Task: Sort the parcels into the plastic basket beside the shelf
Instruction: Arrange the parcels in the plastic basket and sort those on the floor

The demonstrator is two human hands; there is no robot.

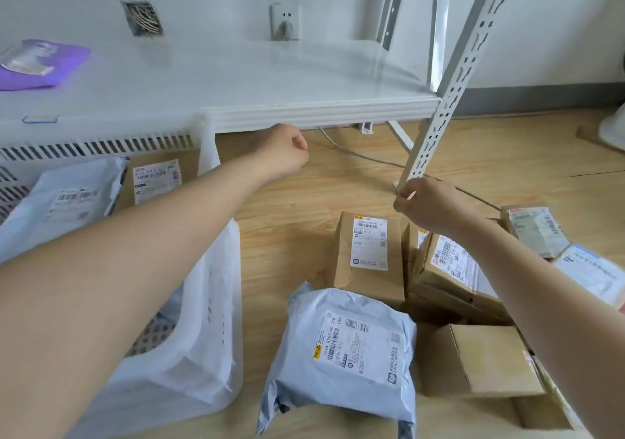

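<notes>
Head view: left hand (284, 151) clenched, holding nothing, at 11 o'clock of grey mailer (341, 354); right hand (429, 205) loosely fisted, also holding nothing, 1 o'clock.

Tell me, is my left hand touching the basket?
Apart. The head view shows the left hand curled in a fist, holding nothing, over bare floor past the basket rim; only the forearm crosses above the basket.

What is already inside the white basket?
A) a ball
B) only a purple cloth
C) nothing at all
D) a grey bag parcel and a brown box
D: inside the white basket lie a grey bag parcel and, right beside it, a brown box with a label. The purple cloth lies up on the shelf, not in the basket.
</notes>
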